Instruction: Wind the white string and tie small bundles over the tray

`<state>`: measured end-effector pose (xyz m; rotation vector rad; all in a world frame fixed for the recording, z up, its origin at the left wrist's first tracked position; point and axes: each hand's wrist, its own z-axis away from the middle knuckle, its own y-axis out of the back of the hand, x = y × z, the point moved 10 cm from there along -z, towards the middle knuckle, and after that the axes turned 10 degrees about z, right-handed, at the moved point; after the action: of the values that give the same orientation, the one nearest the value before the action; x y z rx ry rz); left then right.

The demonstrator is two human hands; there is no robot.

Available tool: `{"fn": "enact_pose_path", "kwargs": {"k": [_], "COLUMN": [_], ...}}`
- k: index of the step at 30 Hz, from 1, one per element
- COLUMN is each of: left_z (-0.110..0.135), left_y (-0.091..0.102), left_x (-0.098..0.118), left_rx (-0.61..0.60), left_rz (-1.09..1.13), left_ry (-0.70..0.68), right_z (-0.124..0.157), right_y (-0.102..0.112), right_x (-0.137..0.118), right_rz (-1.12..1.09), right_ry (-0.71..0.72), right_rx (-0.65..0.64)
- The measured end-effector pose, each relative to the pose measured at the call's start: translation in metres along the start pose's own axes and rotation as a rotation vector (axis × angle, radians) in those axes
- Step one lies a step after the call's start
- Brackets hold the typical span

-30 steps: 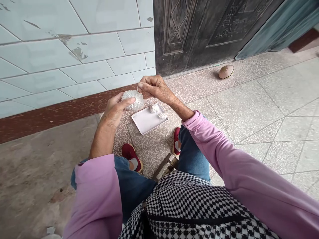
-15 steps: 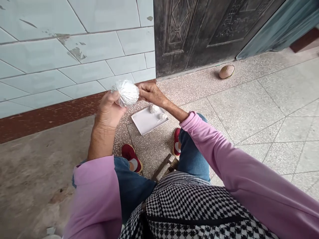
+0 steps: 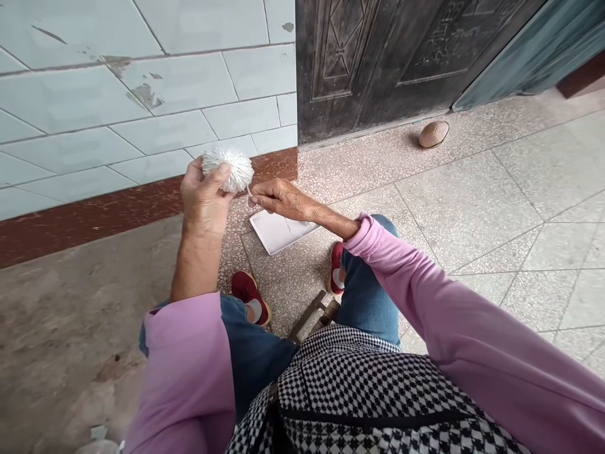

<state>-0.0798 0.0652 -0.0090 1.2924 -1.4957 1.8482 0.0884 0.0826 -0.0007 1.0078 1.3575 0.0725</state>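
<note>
A white ball of yarn is held up in front of the tiled wall. My left hand wraps round its left and lower side, with the thumb pressed on its face. Close to the ball's lower right, my right hand pinches a short white strand of yarn that leads to the ball. Below the right hand lies a pale tray on the floor. Most of the tray's right part is hidden behind that hand and wrist.
A dark carved door and a tiled wall stand ahead. One rounded brownish object lies on the floor by the door. Between my legs shows part of a wooden stool, with red shoes on either side.
My right hand has moved down and slightly left, now covering the small yarn balls in the tray. The left hand has shifted a little left and turned the ball. A strand now shows between ball and fingers.
</note>
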Motion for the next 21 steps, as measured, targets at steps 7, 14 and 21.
{"fn": "enact_pose_path", "kwargs": {"k": [7,14,21], "left_z": [0.001,0.022,0.041], "left_y": [0.008,-0.020,-0.045], "left_x": [-0.006,-0.013,-0.016], "left_rx": [0.081,-0.122,-0.351], "left_rz": [-0.140,-0.196,-0.226], "left_ry": [0.013,0.169,0.279], "right_z": [0.001,0.012,0.000], "right_y": [0.025,0.074,0.066], "right_x": [-0.007,-0.003,0.010], "right_rz": [-0.098,-0.267,-0.271], "right_ry": [0.081,-0.033,0.043], "right_rx": [0.107,0.298,0.316]}}
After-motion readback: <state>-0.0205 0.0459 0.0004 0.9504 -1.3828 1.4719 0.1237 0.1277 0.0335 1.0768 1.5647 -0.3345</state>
